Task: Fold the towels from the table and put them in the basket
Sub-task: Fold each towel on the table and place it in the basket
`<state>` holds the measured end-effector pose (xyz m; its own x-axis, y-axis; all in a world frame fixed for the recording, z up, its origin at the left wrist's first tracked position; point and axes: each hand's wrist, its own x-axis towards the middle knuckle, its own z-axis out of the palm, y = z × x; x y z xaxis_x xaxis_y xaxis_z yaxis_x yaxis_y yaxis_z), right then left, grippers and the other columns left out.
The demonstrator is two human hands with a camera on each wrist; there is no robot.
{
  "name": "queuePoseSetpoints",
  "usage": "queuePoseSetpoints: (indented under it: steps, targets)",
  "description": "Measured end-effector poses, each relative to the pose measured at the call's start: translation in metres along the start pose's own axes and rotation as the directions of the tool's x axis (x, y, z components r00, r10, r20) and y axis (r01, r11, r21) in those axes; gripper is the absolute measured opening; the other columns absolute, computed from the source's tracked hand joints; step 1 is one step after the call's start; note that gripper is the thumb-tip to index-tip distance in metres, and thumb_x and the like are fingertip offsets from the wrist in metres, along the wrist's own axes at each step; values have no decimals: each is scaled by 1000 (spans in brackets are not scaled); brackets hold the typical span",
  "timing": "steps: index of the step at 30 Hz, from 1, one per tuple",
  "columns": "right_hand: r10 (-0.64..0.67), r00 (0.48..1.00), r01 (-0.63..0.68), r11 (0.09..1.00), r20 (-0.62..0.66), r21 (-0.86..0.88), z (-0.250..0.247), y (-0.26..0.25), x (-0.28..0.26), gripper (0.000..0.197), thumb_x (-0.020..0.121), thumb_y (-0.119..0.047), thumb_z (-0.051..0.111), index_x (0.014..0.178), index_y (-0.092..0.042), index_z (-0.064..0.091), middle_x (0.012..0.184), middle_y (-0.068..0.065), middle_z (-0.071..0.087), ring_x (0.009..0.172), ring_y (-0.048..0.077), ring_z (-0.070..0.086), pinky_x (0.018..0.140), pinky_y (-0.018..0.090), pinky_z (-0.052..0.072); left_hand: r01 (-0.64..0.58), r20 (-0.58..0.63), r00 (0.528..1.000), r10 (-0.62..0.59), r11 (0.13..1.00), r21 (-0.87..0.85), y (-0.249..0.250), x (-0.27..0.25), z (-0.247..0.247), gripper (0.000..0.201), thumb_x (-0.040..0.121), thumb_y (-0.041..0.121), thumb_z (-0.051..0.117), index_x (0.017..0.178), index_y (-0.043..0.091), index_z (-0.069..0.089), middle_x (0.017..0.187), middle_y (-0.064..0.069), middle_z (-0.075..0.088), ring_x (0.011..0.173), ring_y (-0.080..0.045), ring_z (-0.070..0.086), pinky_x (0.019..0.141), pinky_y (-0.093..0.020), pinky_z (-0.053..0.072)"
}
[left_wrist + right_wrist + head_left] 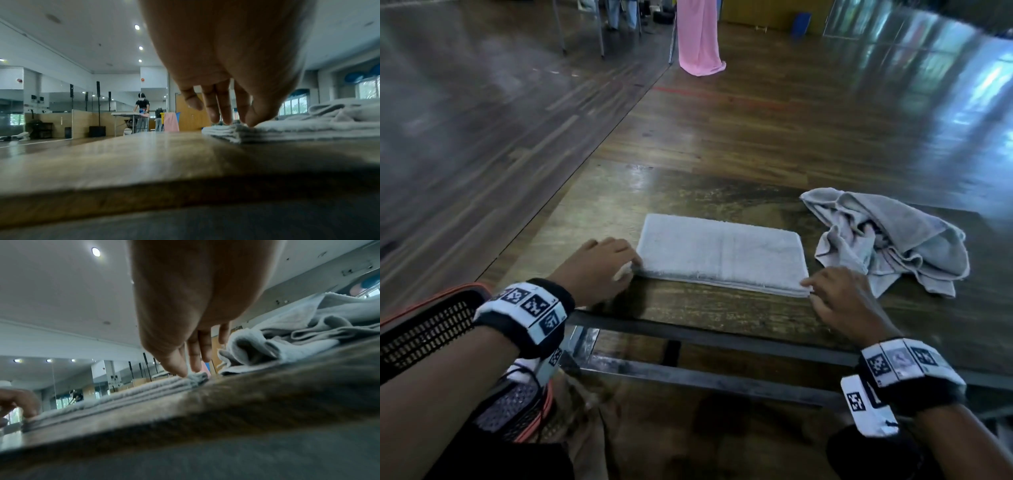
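Grey terry cloth, folded into a flat oblong of several layers, lies near the front edge of the dark wooden desk (722, 178); this folded grey towel (722, 255) has a hand at each of its near corners. The left hand (599, 267) sits at the towel's left end, fingers pointing down with their tips on the corner; in the left wrist view the fingers (224, 112) are nearly straight and close together, touching the top of the stacked layers (236, 131). The right hand (849, 301) sits at the right near corner, and the right wrist view shows its fingertips (180, 369) meeting the top layer of the towel (144, 389) there, fingers extended rather than curled; whether any finger slips under an edge cannot be told. Just to the right of the folded towel, close but apart from it, a second grey towel (893, 240) lies crumpled in a loose heap on the desk. A black mesh basket with an orange rim (424, 329) stands low at the person's left side, beside the desk's front left corner, partly hidden behind the left forearm.
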<state>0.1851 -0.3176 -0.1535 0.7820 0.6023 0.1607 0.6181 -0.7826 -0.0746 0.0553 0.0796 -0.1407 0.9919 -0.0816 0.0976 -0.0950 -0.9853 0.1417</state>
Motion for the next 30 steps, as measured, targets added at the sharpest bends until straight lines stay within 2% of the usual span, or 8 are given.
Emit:
queuePoseSetpoints:
  steps: [2, 5, 9, 13, 18, 23, 27, 30]
  targets:
    - [30, 999, -31, 998, 23, 48, 4, 4, -2, 27, 80, -12, 64, 106, -18, 68, 102, 3, 66, 101, 27, 58, 90, 45, 41, 35, -26, 999, -36, 998, -58, -6, -1, 4, 23, 90, 27, 54, 112, 27, 57, 119, 9, 55, 113, -12, 47, 91, -30, 34]
    - [36, 999, -35, 997, -14, 66, 5, 7, 1, 24, 81, -12, 63, 104, -19, 67, 102, 2, 66, 100, 25, 57, 89, 45, 40, 11, -88, 996, -19, 995, -100, -8, 6, 3, 25, 88, 23, 57, 113, 25, 59, 116, 9, 57, 109, -13, 52, 90, -35, 43]
    - [35, 999, -34, 997, -18, 70, 5, 3, 8, 21, 81, -9, 63, 100, -15, 69, 101, 4, 67, 99, 27, 58, 88, 44, 40, -2, -7, 1000, 1, 998, -71, -4, 17, 4, 14, 89, 27, 57, 99, 31, 65, 104, 15, 62, 101, -7, 55, 86, -30, 38]
    - [43, 996, -35, 995, -76, 97, 6, 2, 8, 14, 81, -7, 65, 92, -13, 71, 93, 4, 70, 91, 27, 61, 84, 44, 42, -21, 40, 999, 27, 988, -154, 1, 21, 0, 14, 83, 21, 65, 96, 22, 71, 96, 7, 69, 90, -13, 62, 86, -36, 48]
    - [57, 990, -38, 989, -132, 140, 7, 6, 4, 13, 80, -9, 68, 90, -16, 69, 85, 1, 66, 85, 23, 59, 81, 42, 41, -15, 93, 995, 31, 985, -174, 3, 20, -1, 28, 83, 15, 65, 111, 17, 66, 108, 2, 66, 99, -14, 59, 88, -28, 46]
    - [72, 997, -71, 991, -9, 113, 10, 1, 4, 16, 84, -17, 63, 99, -21, 66, 97, -2, 63, 97, 20, 54, 89, 40, 35, 19, 136, 991, 13, 972, -233, 6, 19, -4, 18, 83, 15, 67, 101, 16, 71, 98, 2, 68, 86, -8, 56, 83, -25, 47]
    - [89, 995, -82, 989, -53, 121, 4, 2, 3, 10, 84, -17, 63, 92, -22, 66, 93, -3, 63, 94, 19, 55, 88, 40, 35, 75, 130, 991, -33, 941, -330, 3, 17, -8, 11, 82, 14, 70, 92, 15, 75, 89, 4, 71, 78, -2, 59, 70, -7, 42]
    - [86, 981, -62, 988, -173, 140, -2, 4, 0, 11, 80, -13, 68, 89, -20, 66, 87, -2, 64, 88, 20, 57, 82, 39, 36, 68, 37, 998, -57, 912, -404, 1, 13, -14, 8, 80, 13, 72, 87, 14, 75, 84, 5, 72, 74, 2, 61, 69, -7, 47]
